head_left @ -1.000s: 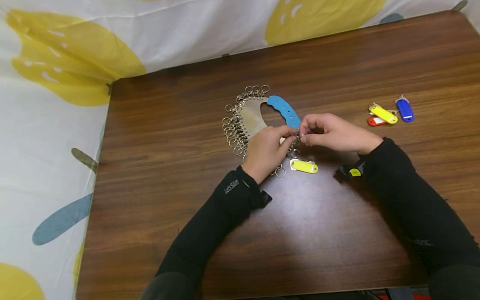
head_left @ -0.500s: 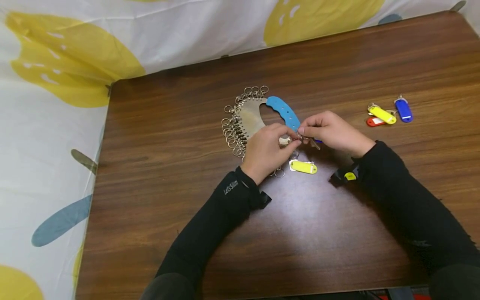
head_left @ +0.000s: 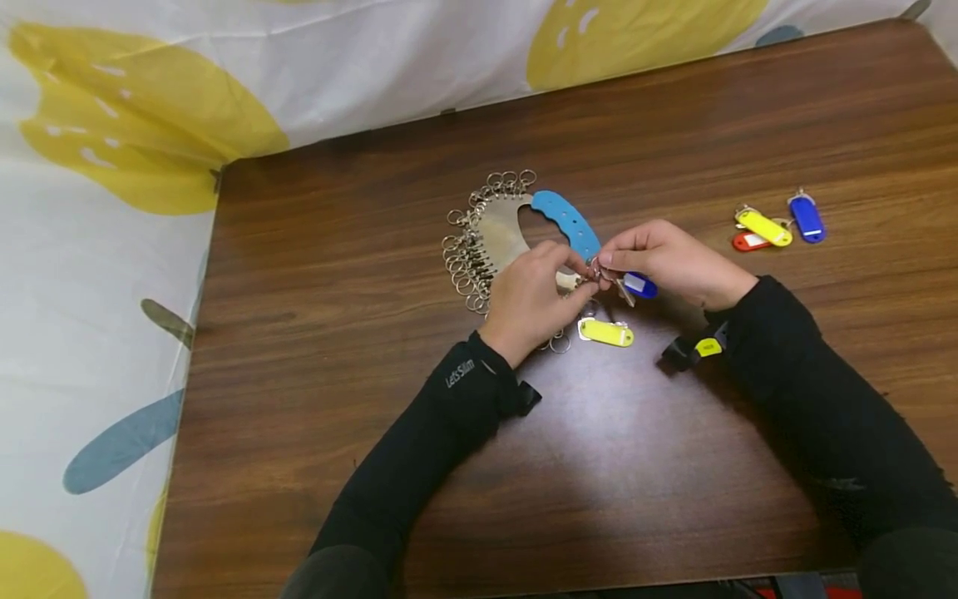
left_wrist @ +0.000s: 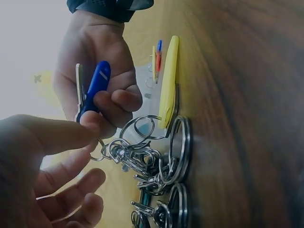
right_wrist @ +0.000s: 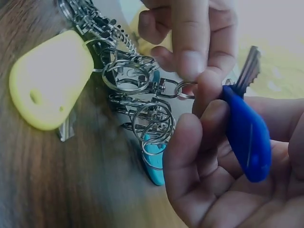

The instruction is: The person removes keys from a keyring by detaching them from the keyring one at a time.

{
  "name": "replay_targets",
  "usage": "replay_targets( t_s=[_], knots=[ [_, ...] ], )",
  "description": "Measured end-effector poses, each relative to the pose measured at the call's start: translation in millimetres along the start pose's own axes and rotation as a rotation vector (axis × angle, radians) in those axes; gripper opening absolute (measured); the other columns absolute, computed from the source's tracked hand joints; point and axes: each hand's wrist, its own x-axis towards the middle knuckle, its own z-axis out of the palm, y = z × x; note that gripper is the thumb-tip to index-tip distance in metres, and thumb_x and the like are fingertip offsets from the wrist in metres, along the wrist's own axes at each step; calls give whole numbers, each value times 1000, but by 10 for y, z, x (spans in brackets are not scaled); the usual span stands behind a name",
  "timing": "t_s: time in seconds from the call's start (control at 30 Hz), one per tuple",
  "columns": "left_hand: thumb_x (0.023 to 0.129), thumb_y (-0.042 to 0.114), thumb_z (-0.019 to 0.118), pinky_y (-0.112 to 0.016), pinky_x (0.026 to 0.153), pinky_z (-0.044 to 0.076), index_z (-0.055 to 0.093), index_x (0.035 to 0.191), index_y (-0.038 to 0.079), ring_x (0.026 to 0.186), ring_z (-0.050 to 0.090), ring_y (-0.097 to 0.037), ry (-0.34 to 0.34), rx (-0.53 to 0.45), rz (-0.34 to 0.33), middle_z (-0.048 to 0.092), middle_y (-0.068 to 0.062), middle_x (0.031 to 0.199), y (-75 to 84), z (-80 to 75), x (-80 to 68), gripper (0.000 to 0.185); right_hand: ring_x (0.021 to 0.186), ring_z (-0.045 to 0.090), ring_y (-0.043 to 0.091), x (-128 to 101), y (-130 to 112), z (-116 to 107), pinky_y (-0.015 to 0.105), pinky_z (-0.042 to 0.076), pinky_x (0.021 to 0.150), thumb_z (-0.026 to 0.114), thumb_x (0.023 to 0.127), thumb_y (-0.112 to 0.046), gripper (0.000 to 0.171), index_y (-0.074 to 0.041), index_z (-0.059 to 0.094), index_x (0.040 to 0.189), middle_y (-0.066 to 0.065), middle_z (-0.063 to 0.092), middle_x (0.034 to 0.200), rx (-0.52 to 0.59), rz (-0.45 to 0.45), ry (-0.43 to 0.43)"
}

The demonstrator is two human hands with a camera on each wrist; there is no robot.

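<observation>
A metal key-holder plate [head_left: 500, 229] with a blue handle [head_left: 566, 223] lies on the table, its toothed edge lined with clasps and split rings. At its near right end my left hand [head_left: 533, 291] pinches a key ring [right_wrist: 177, 90] between thumb and forefinger. Meeting it fingertip to fingertip, my right hand [head_left: 669, 264] holds a blue key tag [right_wrist: 248, 135] with a metal key [right_wrist: 249, 72] beside it. Fingertips hide the spot where tag and ring come together. Below the hands, a yellow key tag [head_left: 606, 333] hangs from another ring, with a key partly under it.
To the right on the brown wooden table [head_left: 748, 457] lie a yellow key tag [head_left: 765, 227], a red one [head_left: 748, 242] beneath it, and a separate blue one [head_left: 807, 216]. A white patterned curtain [head_left: 389, 66] borders the table's back and left.
The key and blue tag, first hidden behind my right hand, now show below its fingers as the hand turned slightly. My left hand has stayed nearly in place.
</observation>
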Motion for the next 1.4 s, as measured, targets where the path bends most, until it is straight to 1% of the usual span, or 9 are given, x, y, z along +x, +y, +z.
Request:
replay_targets(
  t_s=[0.2, 0.47, 0.6, 0.73, 0.87, 1.0, 1.13, 1.23, 1.4],
  knots=[
    [85, 33, 69, -24, 60, 47, 71, 92, 21, 83, 65, -9, 21, 30, -34, 69, 5, 99, -3, -6, -4, 14, 87, 57, 17, 13, -3, 9, 26, 48, 78, 49, 99, -18, 29, 4, 67, 104, 2, 67, 89, -51, -13, -21],
    [84, 22, 64, -22, 53, 44, 68, 89, 19, 75, 62, -9, 102, 72, 3, 69, 6, 92, -22, 8, -1, 7, 72, 51, 18, 11, -17, 91, 29, 42, 63, 52, 97, -19, 22, -2, 65, 100, 7, 58, 81, -340, -62, 7],
    [85, 21, 62, -22, 54, 43, 67, 88, 19, 76, 64, -9, 134, 40, 3, 71, 8, 89, -36, 13, 9, 6, 66, 48, 17, -8, -36, 156, 29, 38, 61, 62, 91, -24, 21, -7, 62, 104, 6, 56, 77, -507, -155, 52],
    [85, 19, 63, -23, 55, 44, 68, 90, 19, 76, 66, -9, 149, 0, 3, 72, 7, 88, -51, 18, 9, 7, 60, 44, 15, -29, -36, 195, 28, 36, 58, 72, 83, -30, 35, -10, 57, 107, 3, 52, 70, -648, -236, 68],
    [84, 17, 63, -23, 54, 42, 68, 91, 19, 74, 67, -9, 170, -23, -11, 73, 6, 87, -61, 24, 7, 8, 59, 44, 13, -29, -21, 210, 27, 37, 57, 72, 84, -26, 31, -8, 57, 105, 1, 55, 69, -737, -349, 59],
    [84, 18, 63, -23, 51, 39, 66, 90, 19, 71, 66, -10, 172, -38, -24, 74, 6, 87, -58, 22, 4, 6, 63, 49, 11, -26, -19, 203, 28, 42, 62, 60, 91, -12, 10, -6, 62, 99, 0, 60, 76, -775, -462, 77],
    [83, 18, 64, -23, 52, 38, 66, 89, 18, 69, 65, -10, 168, -43, -36, 74, 7, 86, -51, 18, 0, 6, 74, 55, 14, -34, -19, 173, 34, 47, 71, 53, 93, -8, 16, -4, 66, 102, 3, 62, 86, -785, -461, 59],
    [82, 19, 65, -23, 52, 38, 66, 88, 18, 67, 64, -9, 164, -41, -49, 74, 7, 84, -48, 16, -2, 7, 79, 58, 14, -39, -15, 149, 36, 49, 74, 59, 92, -11, 18, -2, 64, 107, 5, 65, 90, -789, -454, 22],
    [80, 19, 65, -22, 50, 36, 66, 86, 18, 62, 62, -9, 155, -40, -58, 73, 6, 82, -48, 16, -10, 6, 64, 56, 9, -49, -3, 128, 29, 47, 64, 67, 88, -15, 29, -7, 54, 112, 1, 64, 76, -784, -467, 24]
  ],
)
